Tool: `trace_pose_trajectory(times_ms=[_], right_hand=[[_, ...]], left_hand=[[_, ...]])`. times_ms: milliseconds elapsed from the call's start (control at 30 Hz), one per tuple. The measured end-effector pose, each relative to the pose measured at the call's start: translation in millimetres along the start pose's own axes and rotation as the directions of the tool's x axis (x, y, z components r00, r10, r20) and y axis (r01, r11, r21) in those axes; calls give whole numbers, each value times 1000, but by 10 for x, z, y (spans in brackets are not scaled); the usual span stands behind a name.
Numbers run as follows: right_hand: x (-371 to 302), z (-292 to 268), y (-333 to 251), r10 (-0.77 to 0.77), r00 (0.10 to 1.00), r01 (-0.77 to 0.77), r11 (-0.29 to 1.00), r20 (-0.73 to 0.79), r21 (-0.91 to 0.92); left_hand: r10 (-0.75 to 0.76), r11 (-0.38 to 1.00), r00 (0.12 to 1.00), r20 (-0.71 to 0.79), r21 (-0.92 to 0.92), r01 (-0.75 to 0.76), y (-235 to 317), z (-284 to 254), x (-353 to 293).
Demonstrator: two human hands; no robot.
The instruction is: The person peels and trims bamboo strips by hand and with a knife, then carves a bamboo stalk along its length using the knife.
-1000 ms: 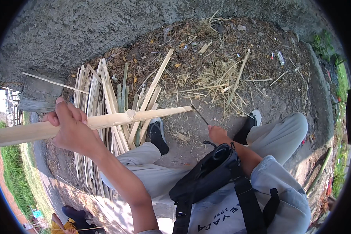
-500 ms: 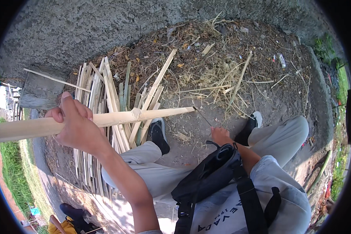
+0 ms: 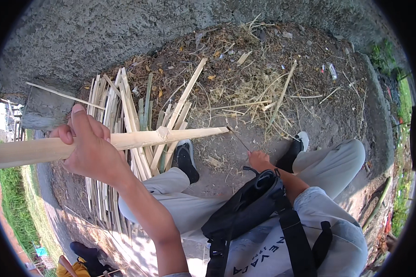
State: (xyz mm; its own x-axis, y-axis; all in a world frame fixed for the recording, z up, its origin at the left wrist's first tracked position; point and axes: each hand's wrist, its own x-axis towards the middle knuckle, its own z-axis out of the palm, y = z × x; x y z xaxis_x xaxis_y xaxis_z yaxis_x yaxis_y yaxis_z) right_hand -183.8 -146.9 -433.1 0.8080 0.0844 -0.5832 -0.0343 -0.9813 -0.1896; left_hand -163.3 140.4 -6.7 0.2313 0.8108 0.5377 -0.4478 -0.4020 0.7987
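My left hand is closed around a long pale piece of split bamboo, which lies nearly level across the view and tapers to the right. A rough node marks its middle, and its thick end runs off to the left. Lower right of its narrow tip, my right hand is closed on a knife. The thin dark blade shows edge-on and meets the bamboo's tip. My right fingers hide the handle.
Many bamboo strips lie piled on the ground at left, beside my shoe. Shavings and dry litter spread ahead, below a rough concrete wall. A black bag hangs at my front. Part of another person shows at lower left.
The bamboo and my left hand have shifted slightly to the left. The knife stays at the tip, and both grips look the same.
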Motion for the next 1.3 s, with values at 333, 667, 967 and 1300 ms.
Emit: trace_pose_trajectory(times_ms=[333,667,967,1300], right_hand=[[-76,-624,-351,-50,962,143,929,-268,342],[-5,-449,-197,-41,999,40,995,9,86],[-16,-31,-5,-5,1000,6,999,28,-33],[76,-557,-286,48,999,-46,938,2,344]], left_hand=[[30,998,1000,-1,50,-30,48,47,-4],[8,999,1000,10,49,-9,68,37,-8],[31,999,999,20,17,-32,129,53,-70],[46,999,998,30,1,-46,88,69,-73]])
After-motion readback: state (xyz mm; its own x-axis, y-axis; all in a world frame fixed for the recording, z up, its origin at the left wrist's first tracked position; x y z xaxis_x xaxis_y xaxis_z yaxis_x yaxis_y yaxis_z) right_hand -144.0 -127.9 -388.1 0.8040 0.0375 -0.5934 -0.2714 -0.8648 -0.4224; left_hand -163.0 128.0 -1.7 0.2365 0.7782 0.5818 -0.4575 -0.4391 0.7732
